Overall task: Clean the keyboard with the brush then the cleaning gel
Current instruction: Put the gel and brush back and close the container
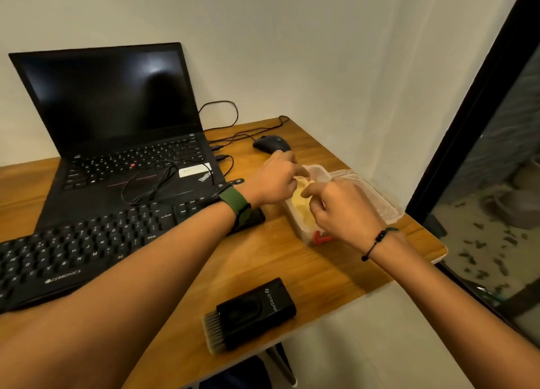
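Note:
A black external keyboard [73, 242] lies at the left front of the wooden desk, partly under my left forearm. The black brush [251, 312] with grey bristles lies near the desk's front edge, untouched. At the right stands a clear plastic container [318, 172] holding the yellow cleaning gel [301, 196]. Both hands are over it. My left hand [274, 178] has its curled fingers on the gel at the far side. My right hand [342, 210] pinches the gel at the near side. The gel is mostly hidden by my hands.
An open black laptop [117, 120] stands behind the keyboard, with a coiled cable on it. A black mouse [271, 143] sits behind the container. The container's lid [377, 201] lies at its right. The desk's right edge is close to a dark door frame.

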